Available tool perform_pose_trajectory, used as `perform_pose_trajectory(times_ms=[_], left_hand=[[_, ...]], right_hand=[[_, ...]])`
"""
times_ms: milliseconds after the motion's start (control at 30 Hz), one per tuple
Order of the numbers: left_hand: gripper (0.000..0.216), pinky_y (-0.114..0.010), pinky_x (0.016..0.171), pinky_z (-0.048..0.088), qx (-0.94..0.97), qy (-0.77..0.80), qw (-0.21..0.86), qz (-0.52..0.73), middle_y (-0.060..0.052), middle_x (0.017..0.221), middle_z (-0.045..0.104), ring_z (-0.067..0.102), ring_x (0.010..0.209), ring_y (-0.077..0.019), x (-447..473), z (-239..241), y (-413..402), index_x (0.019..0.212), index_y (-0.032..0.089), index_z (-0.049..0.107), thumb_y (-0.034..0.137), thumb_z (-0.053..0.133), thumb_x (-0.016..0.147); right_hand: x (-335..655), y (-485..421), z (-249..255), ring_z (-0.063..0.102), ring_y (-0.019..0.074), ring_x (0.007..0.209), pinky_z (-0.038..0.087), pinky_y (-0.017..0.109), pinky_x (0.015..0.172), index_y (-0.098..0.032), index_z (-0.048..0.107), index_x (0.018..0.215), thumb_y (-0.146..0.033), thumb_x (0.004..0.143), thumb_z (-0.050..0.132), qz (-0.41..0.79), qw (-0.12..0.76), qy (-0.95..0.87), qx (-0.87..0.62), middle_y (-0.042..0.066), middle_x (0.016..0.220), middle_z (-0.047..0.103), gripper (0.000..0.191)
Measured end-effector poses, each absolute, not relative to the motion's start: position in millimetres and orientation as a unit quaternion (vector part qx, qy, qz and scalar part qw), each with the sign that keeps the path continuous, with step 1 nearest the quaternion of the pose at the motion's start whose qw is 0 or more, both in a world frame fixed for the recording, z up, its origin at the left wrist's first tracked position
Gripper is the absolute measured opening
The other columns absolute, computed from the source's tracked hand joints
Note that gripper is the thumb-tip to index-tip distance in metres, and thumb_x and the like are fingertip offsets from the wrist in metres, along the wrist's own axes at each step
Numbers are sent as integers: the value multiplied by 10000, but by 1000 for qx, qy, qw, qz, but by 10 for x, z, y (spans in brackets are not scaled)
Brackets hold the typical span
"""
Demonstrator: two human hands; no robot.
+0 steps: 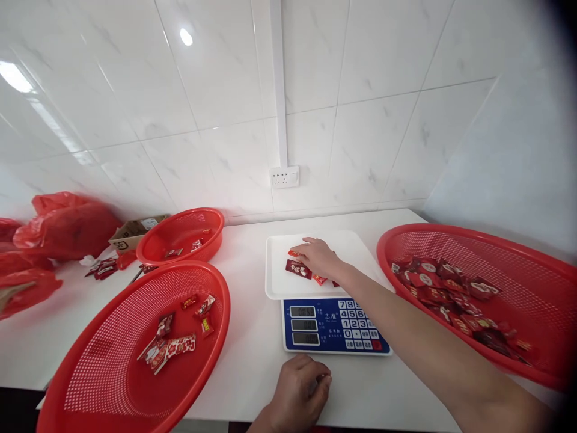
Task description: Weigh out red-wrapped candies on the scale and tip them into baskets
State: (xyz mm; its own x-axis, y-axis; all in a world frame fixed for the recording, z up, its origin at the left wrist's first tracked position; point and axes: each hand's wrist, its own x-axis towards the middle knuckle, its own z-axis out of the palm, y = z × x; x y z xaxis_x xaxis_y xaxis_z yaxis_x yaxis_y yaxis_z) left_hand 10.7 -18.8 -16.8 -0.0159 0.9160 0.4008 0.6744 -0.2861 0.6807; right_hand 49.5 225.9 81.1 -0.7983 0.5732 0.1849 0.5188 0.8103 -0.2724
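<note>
My right hand point(319, 257) reaches over the white tray point(349, 240) of a scale, fingers apart and touching small wrapped sweets. A dark red packet point(298, 269) lies flat beside its fingers. Part of an orange-red packet point(320, 279) and others show from under the palm, which hides the rest. My left hand point(300, 388) rests curled on the table in front of the scale, its fingers closed and nothing visible in them. Between the hands is the blue scale panel point(333, 325), with three small displays and number keys.
A large red basket point(455, 231) with many sweets stands at right. To the left, a big red basket point(216, 343) and a smaller red basket point(216, 243) hold several packets each. Red plastic bags point(76, 225) and a cardboard box point(130, 234) sit far left, by the tiled wall.
</note>
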Motion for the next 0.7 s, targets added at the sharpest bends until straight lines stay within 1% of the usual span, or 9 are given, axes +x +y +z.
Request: perform_pose_trajectory(times_ms=[100,200,267,400,467,600,700], left_hand=[[152,-224,587,476,684,585,147,410,-44,719,676,621,652,-155,115,-183,-195,827,202,650,193,501,851],[150,-224,586,477,682,584,152,413,-45,724,678,625,660,-157,117,-208,-192,827,203,650,196,502,851],[147,-222,588,477,682,582,155,416,-45,729,680,626,665,-157,114,-221,-187,833,204,650,194,504,851],[143,-219,591,475,683,580,153,416,-41,729,678,627,668,-154,108,-237,-181,839,207,644,187,503,853],[140,-217,591,474,683,580,152,417,-38,726,676,626,665,-152,106,-243,-181,837,207,641,185,504,852],[139,-212,585,473,682,579,148,421,-38,722,674,626,657,-148,106,-256,-183,830,205,642,180,506,847],[142,-213,587,476,682,580,144,422,-43,716,671,627,656,-149,109,-259,-186,830,200,646,181,506,847]], right_hand=[[460,2225,851,569,263,1113,375,410,983,-213,686,1099,-213,870,501,99,126,-944,-290,97,1057,702,295],[454,2191,863,605,252,1013,406,378,936,-205,701,1028,-230,855,526,97,126,-943,-293,95,985,705,247],[459,2184,852,615,243,976,420,365,911,-201,701,1010,-218,873,492,99,128,-941,-298,91,951,704,250],[476,2206,818,618,223,968,447,332,852,-208,677,1066,-191,925,391,108,142,-931,-317,94,985,689,319],[479,2221,814,622,219,953,462,320,807,-221,663,1093,-191,933,375,113,148,-925,-331,95,1002,679,331],[463,2242,831,630,222,904,456,329,793,-216,679,1044,-198,911,432,110,154,-917,-351,101,977,676,281],[458,2254,847,619,236,942,438,335,817,-203,694,978,-203,893,473,105,160,-914,-357,94,908,690,237]])
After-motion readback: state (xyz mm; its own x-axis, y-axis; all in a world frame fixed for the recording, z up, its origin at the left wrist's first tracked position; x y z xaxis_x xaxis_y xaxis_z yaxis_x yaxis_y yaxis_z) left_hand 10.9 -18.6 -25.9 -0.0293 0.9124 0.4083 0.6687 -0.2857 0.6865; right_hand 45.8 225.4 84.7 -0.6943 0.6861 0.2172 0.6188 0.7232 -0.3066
